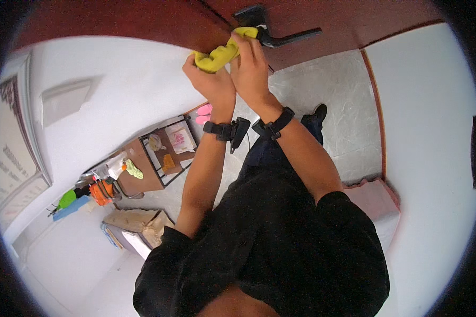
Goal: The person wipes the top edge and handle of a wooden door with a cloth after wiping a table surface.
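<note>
Both hands are raised in front of me near a dark red door (pixel 313 18), holding a yellow cloth (pixel 218 57) between them. My left hand (pixel 210 81) grips the cloth's lower left end. At its upper right end, my right hand (pixel 250 61) has its fingers pressed on the cloth, beside the black door handle (pixel 291 39). The cloth is bunched, and its right end meets the base of the handle. Whether it touches the handle itself I cannot tell. Black straps with small devices sit on both wrists.
To the left, a brown table (pixel 142 168) with a black-framed shelf holds bags and papers. Pink slippers (pixel 203 114) lie by the white wall. Cardboard boxes (pixel 142 224) stand at the lower left, a pink-covered box (pixel 375 198) at the right. Grey tiled floor (pixel 333 83) shows below the door.
</note>
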Demonstrator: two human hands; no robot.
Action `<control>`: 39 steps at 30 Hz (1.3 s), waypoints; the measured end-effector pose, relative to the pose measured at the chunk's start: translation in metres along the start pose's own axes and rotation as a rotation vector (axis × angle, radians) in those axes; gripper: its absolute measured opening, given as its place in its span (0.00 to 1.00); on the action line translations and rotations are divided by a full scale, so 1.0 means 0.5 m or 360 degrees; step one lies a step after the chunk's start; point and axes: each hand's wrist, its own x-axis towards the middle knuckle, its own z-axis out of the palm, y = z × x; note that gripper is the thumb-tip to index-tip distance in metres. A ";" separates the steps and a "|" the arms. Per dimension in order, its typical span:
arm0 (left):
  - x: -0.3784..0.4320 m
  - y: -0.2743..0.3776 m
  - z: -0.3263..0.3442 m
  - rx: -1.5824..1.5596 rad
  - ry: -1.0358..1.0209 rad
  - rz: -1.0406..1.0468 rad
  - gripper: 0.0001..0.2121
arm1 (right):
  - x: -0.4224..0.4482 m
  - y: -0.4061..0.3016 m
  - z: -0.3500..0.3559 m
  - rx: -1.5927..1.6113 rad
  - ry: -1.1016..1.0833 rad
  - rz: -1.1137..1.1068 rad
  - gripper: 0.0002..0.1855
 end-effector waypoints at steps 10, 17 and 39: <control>-0.071 -0.119 0.078 -0.0003 -0.0205 -0.0204 0.18 | -0.073 0.134 0.042 0.0179 0.0067 0.0287 0.21; -0.127 -0.258 0.148 0.0011 -0.0383 -0.0423 0.16 | -0.121 0.263 0.058 0.0171 -0.0022 0.0557 0.18; -0.295 -0.584 0.375 -0.0187 -0.0850 -0.1663 0.15 | -0.308 0.701 0.191 -0.0078 -0.0308 0.0964 0.17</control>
